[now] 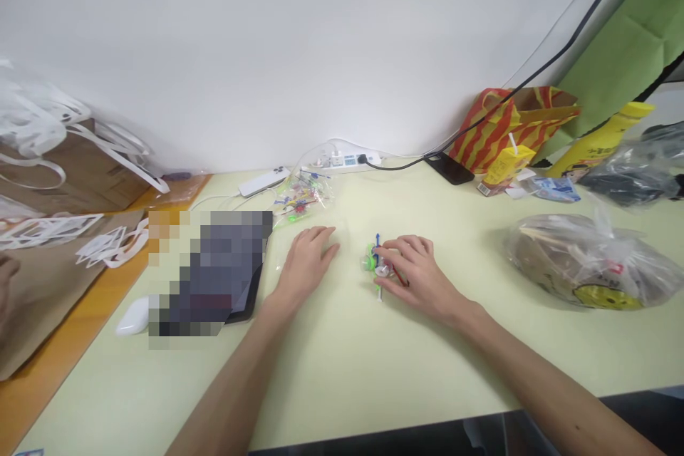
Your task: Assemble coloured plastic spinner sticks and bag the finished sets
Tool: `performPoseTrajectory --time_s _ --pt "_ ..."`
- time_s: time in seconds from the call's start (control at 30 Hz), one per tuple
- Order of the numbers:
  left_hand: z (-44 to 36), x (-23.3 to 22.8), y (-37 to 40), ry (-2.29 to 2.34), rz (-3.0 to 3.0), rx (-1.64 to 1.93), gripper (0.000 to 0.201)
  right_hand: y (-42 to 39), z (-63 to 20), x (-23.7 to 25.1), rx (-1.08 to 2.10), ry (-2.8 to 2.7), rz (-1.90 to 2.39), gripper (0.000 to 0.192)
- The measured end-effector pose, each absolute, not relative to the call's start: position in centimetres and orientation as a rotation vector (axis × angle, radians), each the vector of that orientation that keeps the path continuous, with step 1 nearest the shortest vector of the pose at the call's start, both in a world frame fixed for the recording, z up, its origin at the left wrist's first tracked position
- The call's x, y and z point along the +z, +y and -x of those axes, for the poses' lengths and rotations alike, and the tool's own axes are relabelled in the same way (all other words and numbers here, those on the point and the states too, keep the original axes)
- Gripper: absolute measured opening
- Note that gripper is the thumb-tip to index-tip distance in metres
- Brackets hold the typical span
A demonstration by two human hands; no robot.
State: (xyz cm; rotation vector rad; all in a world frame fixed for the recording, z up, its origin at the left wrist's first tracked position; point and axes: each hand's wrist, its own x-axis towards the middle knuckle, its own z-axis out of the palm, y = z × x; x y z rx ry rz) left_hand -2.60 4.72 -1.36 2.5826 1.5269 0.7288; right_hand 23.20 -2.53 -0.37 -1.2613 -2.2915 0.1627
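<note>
Sm. plastic pcs (370, 257) are touched by part-curled R hand (425, 276), grip unclear; L hand (306, 261) is held half-open, empty.

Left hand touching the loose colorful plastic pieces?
No, a visible gap separates the left hand from the loose plastic pieces, which are at the right hand.

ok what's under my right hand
Small green, blue, white and red pieces show at the left edge of the right hand; whatever it covers can't be seen.
</note>
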Motion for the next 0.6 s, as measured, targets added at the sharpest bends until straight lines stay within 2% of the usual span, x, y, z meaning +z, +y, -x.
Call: performPoseTrajectory --time_s 0.17,0.37,0.6 --pt "2.7 -1.2 4.7 1.540 -2.646 0.683 0.040 -3.3 -21.4 -0.7 0.068 -2.353 1.310 0.036" --pt "3.1 -2.4 4.7 1.581 -2.619 0.417 0.050 -3.6 -20.5 -1.7 0.023 -2.361 1.251 0.019" --pt "2.5 -2.7 4.6 1.619 -2.574 0.536 0.037 -3.8 -20.7 -1.5 0.155 -2.285 1.112 0.018"
